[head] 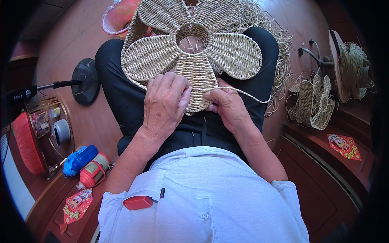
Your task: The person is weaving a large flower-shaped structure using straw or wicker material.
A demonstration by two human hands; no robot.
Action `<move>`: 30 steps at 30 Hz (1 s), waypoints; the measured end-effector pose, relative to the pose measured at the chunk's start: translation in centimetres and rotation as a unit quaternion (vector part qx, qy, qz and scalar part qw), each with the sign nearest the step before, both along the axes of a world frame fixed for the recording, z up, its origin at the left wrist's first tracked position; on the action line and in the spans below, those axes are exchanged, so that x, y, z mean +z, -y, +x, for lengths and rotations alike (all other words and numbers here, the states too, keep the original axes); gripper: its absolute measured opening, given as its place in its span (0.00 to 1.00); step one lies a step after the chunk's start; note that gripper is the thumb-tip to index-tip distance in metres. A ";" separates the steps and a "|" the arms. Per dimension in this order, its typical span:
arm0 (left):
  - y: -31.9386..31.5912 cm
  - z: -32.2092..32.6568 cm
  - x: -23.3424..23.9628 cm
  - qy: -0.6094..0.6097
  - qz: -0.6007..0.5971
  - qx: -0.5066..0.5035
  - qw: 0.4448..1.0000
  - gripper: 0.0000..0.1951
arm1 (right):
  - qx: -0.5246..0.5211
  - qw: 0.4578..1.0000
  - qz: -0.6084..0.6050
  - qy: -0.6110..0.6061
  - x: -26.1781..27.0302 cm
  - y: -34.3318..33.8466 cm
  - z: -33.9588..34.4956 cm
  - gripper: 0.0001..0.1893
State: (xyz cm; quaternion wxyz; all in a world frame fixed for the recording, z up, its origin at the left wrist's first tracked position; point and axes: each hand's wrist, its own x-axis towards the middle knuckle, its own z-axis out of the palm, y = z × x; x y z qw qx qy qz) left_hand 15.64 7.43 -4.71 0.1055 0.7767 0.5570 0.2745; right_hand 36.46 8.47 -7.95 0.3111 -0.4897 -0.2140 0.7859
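A flower-shaped piece of woven straw cord [152,57] lies across my lap, with several rounded petals about an open round centre. My left hand [166,104] grips the left edge of the petal nearest me, its fingers curled and their tips partly hidden. On that petal's right edge, my right hand [229,104] pinches the weave, thumb on top and the other fingers partly behind. A loose straw cord [250,94] runs from the petal across my right hand and curves over my right thigh.
A heap of loose straw cord [278,57] lies beyond my right knee. Further right are another woven piece [305,100] and a stand holding a cord bundle [352,71]. A round fan base [86,81], a blue vacuum flask [80,161] and a red flask [94,170] are left.
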 end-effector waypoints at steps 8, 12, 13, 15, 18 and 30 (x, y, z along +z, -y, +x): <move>0.3 -0.6 0.3 0.127 -0.093 0.006 0.988 0.06 | 0.011 0.999 -0.032 -0.034 -0.4 -0.4 0.3 0.24; 0.3 -0.4 0.9 0.072 -0.061 -0.028 0.995 0.06 | 0.012 0.999 -0.003 -0.041 0.2 -0.7 0.2 0.29; 0.3 -0.2 1.1 0.057 -0.059 -0.030 0.996 0.06 | 0.013 0.999 0.006 -0.046 0.1 -0.7 0.2 0.31; 0.1 -0.2 1.2 0.041 -0.056 -0.033 0.997 0.06 | 0.014 0.998 0.016 -0.052 -0.2 -0.8 0.3 0.32; -0.1 -0.2 1.4 0.013 -0.062 -0.057 0.996 0.05 | 0.012 0.998 0.017 -0.051 -0.9 -0.8 0.6 0.33; -1.3 0.5 2.4 -0.147 -0.057 -0.131 0.979 0.05 | 0.085 0.992 0.055 -0.074 -1.5 -1.6 1.6 0.44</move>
